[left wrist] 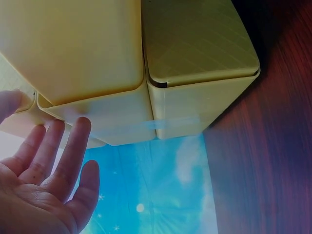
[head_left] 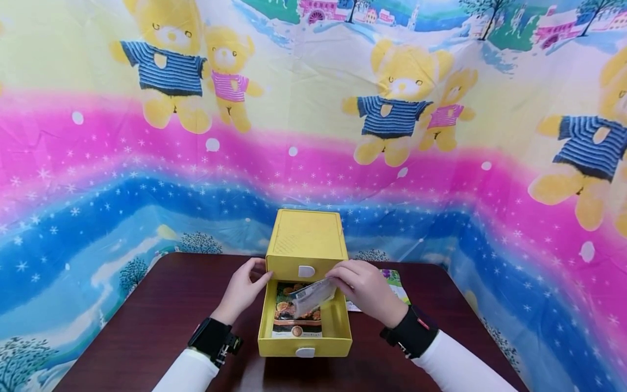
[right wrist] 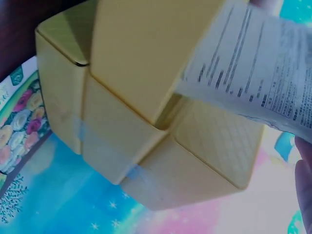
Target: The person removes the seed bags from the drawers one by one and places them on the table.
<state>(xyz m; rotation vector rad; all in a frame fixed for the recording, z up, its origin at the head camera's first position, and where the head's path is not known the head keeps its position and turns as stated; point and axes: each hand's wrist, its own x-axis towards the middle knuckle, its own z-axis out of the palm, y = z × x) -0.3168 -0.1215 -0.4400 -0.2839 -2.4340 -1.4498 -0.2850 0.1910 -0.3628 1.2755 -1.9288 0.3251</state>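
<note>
A yellow two-drawer storage box point(head_left: 308, 234) stands on the table, its lower drawer point(head_left: 305, 347) pulled out. My right hand point(head_left: 364, 286) pinches a thin packet point(head_left: 313, 296) above that drawer, tilted. In the right wrist view, dark printed lines cover the light back of the packet point(right wrist: 243, 63); only parts of my fingers point(right wrist: 303, 180) show at the edge. A second packet point(head_left: 297, 328) with an orange flower picture lies in the drawer, partly hidden by the held one. My left hand point(head_left: 243, 291) rests at the box's left side; its fingers point(left wrist: 73, 156) are spread, gripping nothing.
Another flower-printed packet point(head_left: 392, 280) lies on the dark wooden table point(head_left: 196, 283) to the right of the box, partly behind my right hand. A patterned cloth point(head_left: 303, 163) with bears hangs close behind the table and along its sides.
</note>
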